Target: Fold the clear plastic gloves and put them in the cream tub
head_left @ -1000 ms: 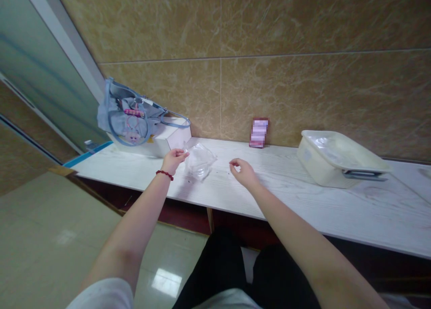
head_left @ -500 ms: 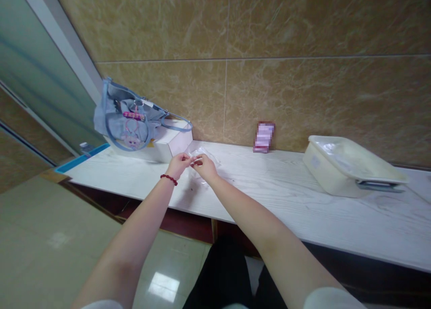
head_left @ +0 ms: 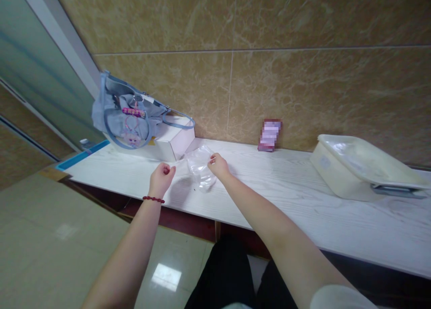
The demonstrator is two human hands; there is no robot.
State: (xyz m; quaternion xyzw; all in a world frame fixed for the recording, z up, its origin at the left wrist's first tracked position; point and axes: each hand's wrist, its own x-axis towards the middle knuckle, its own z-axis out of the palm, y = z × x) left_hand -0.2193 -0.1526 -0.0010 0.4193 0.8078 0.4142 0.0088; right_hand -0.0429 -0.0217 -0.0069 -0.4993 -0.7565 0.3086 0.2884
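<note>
A crumpled clear plastic bag (head_left: 201,167) lies on the white wood-grain tabletop, between my two hands. My right hand (head_left: 219,166) pinches its upper right edge with thumb and fingers. On the other side, my left hand (head_left: 160,179), with a dark red bead bracelet (head_left: 153,199) at the wrist, is closed in a pinch. A faint, see-through stretch of plastic runs from its fingertips toward the bag. Whether anything is inside the bag is hard to make out.
A light blue handbag (head_left: 126,116) with pink charms rests on a white box (head_left: 177,143) at the left. Against the wall leans a blurred phone-like object (head_left: 270,135). At right stands a cream plastic bin (head_left: 340,174) with grey handle; a blue tray (head_left: 81,155) edges the far left.
My hands, close together before, have moved apart: the left toward the lower left, the right slightly rightward. The plastic bag is spread wider between them. The view has shifted a little.
</note>
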